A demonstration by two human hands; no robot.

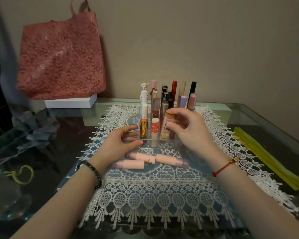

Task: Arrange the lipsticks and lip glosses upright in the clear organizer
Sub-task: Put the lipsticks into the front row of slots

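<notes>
Only the head view to go on, so here's what it showed: the clear organizer (146,140) sat on a lace mat (155,195) around the middle of the glass table (248,118), closer to the far edge, and it was already mostly full. The tall glosses stood upright in the back rows, and a gold tube (143,130) and a white-and-orange tube (154,130) stood in front. The right hand (188,130) had its fingertips pinched around a pink lipstick (167,125) with a gold cap, held upright and a bit tilted at a front slot. I'd guess it was held high like that so the base could drop in without hitting the neighbours. The left hand (121,144) was loose and holding nothing, with thumb and fingers resting on the organizer's front-left corner, probably to stop the light plastic from sliding. Three more pink tubes (171,161) lay flat on the mat just in front of the organizer, towards the near edge, waiting their turn I think. The tight gaps between the front tubes looked like the main obstacle. Elsewhere, a red floral bag (62,56) leaned over a white box (71,102) at the far-left corner, grey cloth (33,130) and a yellow-green cord (22,173) lay along the left edge, and yellow strips (266,159) lay along the right edge.
</notes>
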